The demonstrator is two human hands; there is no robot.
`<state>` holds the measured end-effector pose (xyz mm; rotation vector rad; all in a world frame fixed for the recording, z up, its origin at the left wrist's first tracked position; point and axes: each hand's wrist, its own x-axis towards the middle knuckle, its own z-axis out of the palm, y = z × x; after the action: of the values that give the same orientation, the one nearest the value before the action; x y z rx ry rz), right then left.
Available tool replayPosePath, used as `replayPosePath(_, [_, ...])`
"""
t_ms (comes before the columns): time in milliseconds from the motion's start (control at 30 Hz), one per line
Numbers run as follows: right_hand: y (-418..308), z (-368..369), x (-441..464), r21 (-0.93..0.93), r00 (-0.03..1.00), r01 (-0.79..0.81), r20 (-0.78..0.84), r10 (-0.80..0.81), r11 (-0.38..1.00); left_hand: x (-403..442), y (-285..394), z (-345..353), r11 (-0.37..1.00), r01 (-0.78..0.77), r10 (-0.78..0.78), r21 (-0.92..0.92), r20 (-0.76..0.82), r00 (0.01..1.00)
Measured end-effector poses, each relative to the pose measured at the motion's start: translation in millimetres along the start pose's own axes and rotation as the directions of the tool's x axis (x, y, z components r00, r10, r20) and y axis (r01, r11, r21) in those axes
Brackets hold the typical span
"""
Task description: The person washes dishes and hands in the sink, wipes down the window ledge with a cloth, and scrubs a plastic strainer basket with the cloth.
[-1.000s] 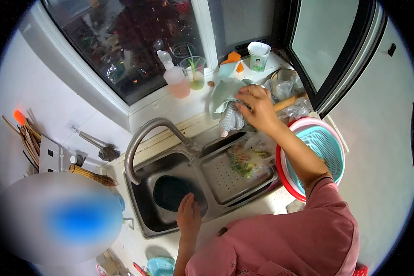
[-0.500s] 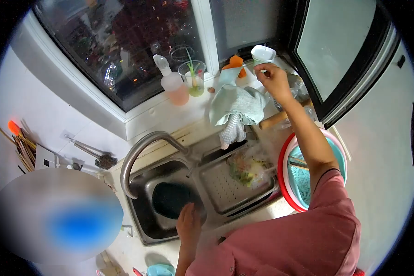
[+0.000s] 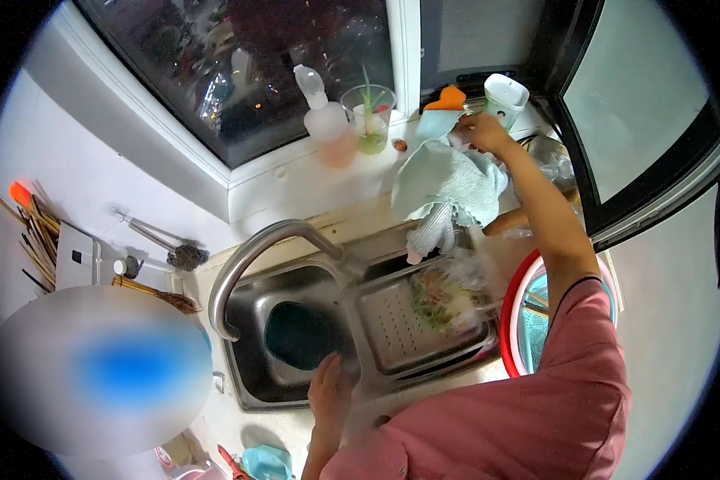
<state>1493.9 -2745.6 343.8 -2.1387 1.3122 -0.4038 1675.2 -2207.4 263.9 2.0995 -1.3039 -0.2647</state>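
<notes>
My right hand [image 3: 483,134] is closed at the window sill, its fingertips pinched around something small and whitish that I cannot make out. Just below it a pale green cloth [image 3: 444,180] lies draped, with a ribbed grey-white cloth [image 3: 434,232] hanging from it towards the sink. A white open-topped container [image 3: 506,94] stands right behind the hand. At the front rim of the steel sink [image 3: 248,372], my left hand [image 3: 330,392] rests with its fingers stretched out and holds nothing. Close by, a dark green rounded object [image 3: 300,334] sits in the left basin.
The faucet [image 3: 240,268] arches over the left basin. Vegetable scraps [image 3: 440,298] and clear plastic lie on the perforated tray [image 3: 386,320]. A pump bottle [image 3: 328,132] and a glass with a green stalk [image 3: 370,120] stand on the sill. Nested baskets [image 3: 510,320] are at the right.
My right hand has moved left and down from the white container towards the pale green cloth. The camera view has shifted, so the scene appears further right. My left hand stays by the sink rim.
</notes>
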Motion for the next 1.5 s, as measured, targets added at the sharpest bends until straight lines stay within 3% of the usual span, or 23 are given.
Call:
replayPosePath(100, [-13.5, -16.4, -10.9, -0.406, 0.979, 0.075, -0.143, -0.144, 0.911, -4.1, -2.3, 0.1, 0.999, -0.011, 0.010, 0.038, 0.023, 1.000])
replayPosePath(133, [-27.1, -21.9, -18.5, -0.431, 0.973, 0.014, -0.203, -0.113, 0.902, -5.3, -3.1, 0.1, 0.998, -0.017, 0.015, 0.059, 0.033, 0.999])
replayPosePath(233, [-52.9, -24.5, -22.0, -0.449, 0.929, 0.069, -0.296, -0.222, 0.891, -4.4, 1.1, 1.5, 0.999, -0.023, 0.023, 0.026, 0.012, 1.000])
replayPosePath(267, [-74.1, -24.8, -35.8, -0.364, 0.909, 0.178, -0.294, -0.294, 0.914, -3.3, 4.0, 0.9, 0.999, -0.025, 0.024, 0.028, 0.017, 1.000])
replayPosePath(367, [-117.3, -13.4, -52.8, -0.427, 0.879, 0.305, -0.218, -0.425, 0.851, -4.5, 8.4, -3.3, 0.999, -0.017, 0.017, 0.034, 0.007, 1.000])
replayPosePath(467, [-160.6, 7.9, -61.6, -0.260, 0.855, 0.493, -0.032, -0.518, 0.830, -9.5, 3.6, -5.2, 1.000, -0.006, 0.006, 0.027, -0.026, 1.000])
replayPosePath(500, [-173.5, 16.5, -61.7, -0.190, 0.826, 0.557, 0.025, -0.563, 0.809, -11.1, 0.2, -5.2, 0.999, -0.006, 0.007, 0.031, -0.035, 0.999])
replayPosePath(567, [-196.2, 47.0, -53.1, -0.267, 0.683, 0.718, 0.089, -0.725, 0.643, -16.2, -3.7, -5.6, 0.999, 0.046, -0.046, 0.016, -0.025, 0.999])
replayPosePath(633, [-223.8, 77.9, -44.5, -0.139, 0.617, 0.787, 0.176, -0.767, 0.601, -23.1, -7.1, -6.1, 0.989, 0.146, -0.146, -0.015, 0.019, 0.989])
replayPosePath(733, [-247.0, 137.3, -11.2, -0.052, 0.543, 0.837, 0.200, -0.816, 0.545, -24.7, -12.3, -8.7, 0.996, 0.075, -0.076, -0.041, -0.039, 0.996])
replayPosePath(833, [-244.5, 201.0, 35.9, -0.107, 0.558, 0.829, 0.226, -0.798, 0.549, -27.2, -10.9, -17.0, 0.962, 0.271, -0.270, -0.044, 0.016, 0.963])
replayPosePath(933, [-239.7, 234.5, 61.3, -0.229, 0.484, 0.874, 0.341, -0.806, 0.428, -42.0, -25.4, -21.1, 0.980, 0.200, -0.199, 0.007, -0.076, 0.977])
replayPosePath(1033, [-236.2, 244.2, 61.6, -0.299, 0.495, 0.863, 0.344, -0.798, 0.406, -48.0, -23.2, -27.5, 0.943, 0.328, -0.330, -0.050, -0.048, 0.943])
replayPosePath(1133, [-239.0, 247.9, 65.3, -0.428, 0.610, 0.784, 0.391, -0.690, 0.450, -57.3, -29.4, -22.6, 0.941, 0.333, -0.336, -0.058, -0.057, 0.940])
replayPosePath(1233, [-240.4, 233.1, 67.2, -0.398, 0.590, 0.805, 0.450, -0.671, 0.441, -59.1, -27.0, -24.2, 0.969, 0.237, -0.244, -0.072, -0.097, 0.965])
replayPosePath(1333, [-266.3, 182.9, 39.4, -0.087, 0.532, 0.847, 0.157, -0.832, 0.525, -61.4, -22.2, -27.6, 0.990, 0.143, -0.142, -0.009, -0.174, 0.974])
replayPosePath(1367, [-282.4, 156.6, 13.6, 0.288, 0.647, 0.690, 0.164, -0.744, 0.664, -64.0, -23.1, -26.7, 0.989, 0.145, -0.143, 0.001, -0.172, 0.975])
replayPosePath(1400, [-296.4, 133.4, -17.9, 0.611, 0.730, 0.409, 0.226, -0.645, 0.678, -67.6, -25.5, -24.8, 0.989, 0.148, -0.144, 0.011, -0.172, 0.974])
replayPosePath(1500, [-313.9, 98.0, -84.9, 0.957, 0.682, 0.127, 0.107, -0.723, 0.262, -71.2, -17.2, -36.8, 0.993, 0.120, -0.119, -0.004, -0.202, 0.972])
